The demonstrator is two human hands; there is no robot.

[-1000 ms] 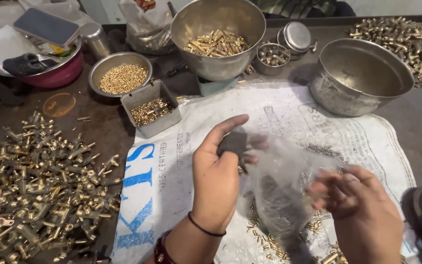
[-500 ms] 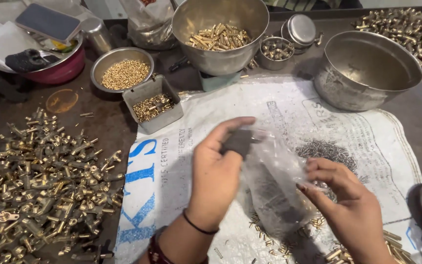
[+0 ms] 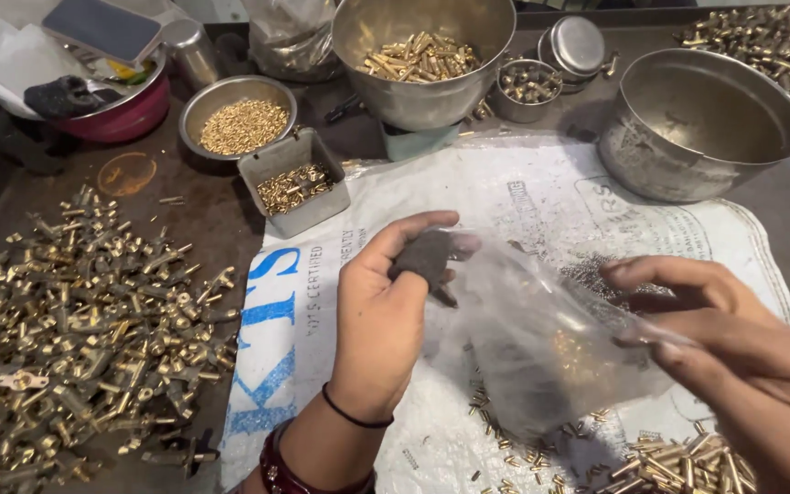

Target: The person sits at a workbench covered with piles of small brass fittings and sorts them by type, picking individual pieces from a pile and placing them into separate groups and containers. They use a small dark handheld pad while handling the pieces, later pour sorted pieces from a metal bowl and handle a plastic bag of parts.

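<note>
- The left hand (image 3: 381,320) sits in the middle of the frame, fingers curled, pinching a small dark lump (image 3: 422,256) and the near edge of a clear plastic bag (image 3: 541,338).
- The right hand (image 3: 733,357) comes in from the right edge, fingers closed narrowly on the other side of the bag, holding it stretched between the two hands.
- The bag hangs just above a white printed sack (image 3: 523,201) spread on the table; dark and brass bits show dimly through the plastic.
- Loose brass pieces (image 3: 678,462) lie on the sack at the lower right, below the bag.
- A big heap of brass fittings (image 3: 75,329) fills the left side of the frame.
- Along the top stand a small grey box (image 3: 296,187) of brass bits, a shallow bowl (image 3: 238,117) of golden grains, a deep steel pot (image 3: 422,59) of brass parts, and a wide steel bowl (image 3: 706,123) at upper right.
- A red bowl (image 3: 116,105) sits at upper left.
</note>
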